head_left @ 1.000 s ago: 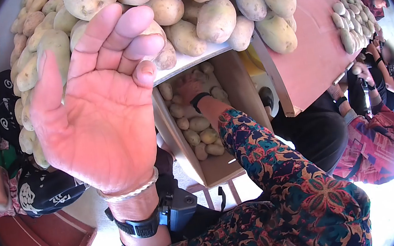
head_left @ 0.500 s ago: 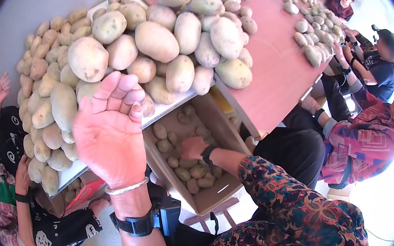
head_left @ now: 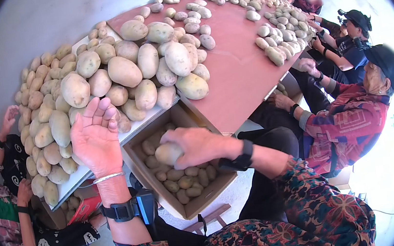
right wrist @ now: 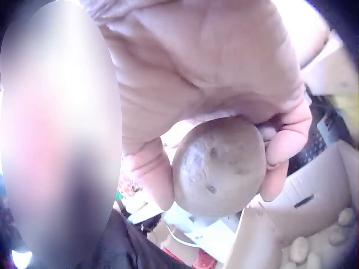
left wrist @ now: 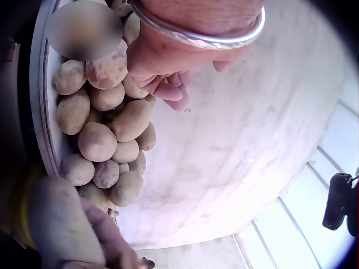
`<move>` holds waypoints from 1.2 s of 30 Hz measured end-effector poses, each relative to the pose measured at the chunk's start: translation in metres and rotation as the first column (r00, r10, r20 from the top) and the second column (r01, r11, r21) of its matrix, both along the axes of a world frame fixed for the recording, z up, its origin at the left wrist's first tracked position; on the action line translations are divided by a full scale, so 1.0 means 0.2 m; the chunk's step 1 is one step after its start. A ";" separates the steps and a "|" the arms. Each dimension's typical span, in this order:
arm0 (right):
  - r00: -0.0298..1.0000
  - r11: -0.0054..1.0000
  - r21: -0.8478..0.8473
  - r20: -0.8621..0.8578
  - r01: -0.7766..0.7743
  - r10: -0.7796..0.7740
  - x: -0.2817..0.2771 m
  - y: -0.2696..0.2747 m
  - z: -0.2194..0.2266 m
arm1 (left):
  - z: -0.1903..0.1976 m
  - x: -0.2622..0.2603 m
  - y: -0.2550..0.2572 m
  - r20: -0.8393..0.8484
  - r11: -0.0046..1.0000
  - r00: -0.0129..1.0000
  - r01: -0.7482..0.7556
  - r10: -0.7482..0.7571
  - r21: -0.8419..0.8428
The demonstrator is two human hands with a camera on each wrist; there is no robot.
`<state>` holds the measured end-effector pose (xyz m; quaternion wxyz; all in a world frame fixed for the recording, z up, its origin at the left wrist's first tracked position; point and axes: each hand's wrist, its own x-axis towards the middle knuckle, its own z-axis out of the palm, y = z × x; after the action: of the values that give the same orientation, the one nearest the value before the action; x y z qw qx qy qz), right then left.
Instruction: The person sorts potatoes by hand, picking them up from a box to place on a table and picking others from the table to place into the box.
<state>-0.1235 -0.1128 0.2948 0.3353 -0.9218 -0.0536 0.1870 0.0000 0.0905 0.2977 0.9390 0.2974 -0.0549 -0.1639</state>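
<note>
My right hand [head_left: 199, 145] grips a potato [right wrist: 220, 167] above a cardboard box [head_left: 186, 213]. In the right wrist view the thumb and fingers press on opposite sides of the potato, whose skin has a few dark spots. Several potatoes [head_left: 184, 182] lie inside the box below. My left hand [head_left: 96, 138] is raised palm up beside the big potato heap [head_left: 124, 72], its fingers loosely bent and nothing in them. In the left wrist view that hand overlaps the potatoes [left wrist: 97, 142] near the table edge.
The heap lies on a white tabletop [head_left: 73, 180] joined to a reddish board [head_left: 231, 79] that bears more potatoes [head_left: 288, 25]. People sit along the right side, the nearest in a patterned red jacket [head_left: 350, 128]. Another person's arm [head_left: 25, 227] is at the left. A red box [head_left: 86, 205] stands below the table.
My right hand has come up out of the box with a potato. The view has drawn back, and the left hand stays raised, palm up.
</note>
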 end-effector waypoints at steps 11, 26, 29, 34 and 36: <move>0.625 0.680 0.441 0.289 0.586 -0.725 0.14 -0.73 0.06 | -0.04 0.02 0.02 0.075 0.995 0.993 0.094 -0.091 -0.036; 0.511 0.677 0.165 0.536 0.717 -0.672 0.30 -0.93 -0.22 | -0.03 0.01 -0.05 0.069 0.988 0.986 0.145 -0.149 0.053; 0.557 0.715 0.180 0.511 0.676 -0.655 0.26 -0.91 -0.14 | -0.01 -0.02 -0.04 0.118 0.971 0.965 0.228 -0.235 0.073; 0.724 0.790 0.188 0.320 0.584 -0.611 0.27 -0.96 -0.15 | 0.00 -0.06 -0.13 0.150 0.928 0.926 0.317 -0.347 0.196; 0.661 0.774 0.039 0.494 0.632 -0.565 0.29 -0.97 -0.19 | 0.00 -0.07 -0.15 0.159 0.907 0.908 0.345 -0.388 0.242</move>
<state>-0.0656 -0.3058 0.2574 0.2902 -0.9244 0.1848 -0.1644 -0.0141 0.0598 0.2976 0.8440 0.3936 -0.1883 -0.3119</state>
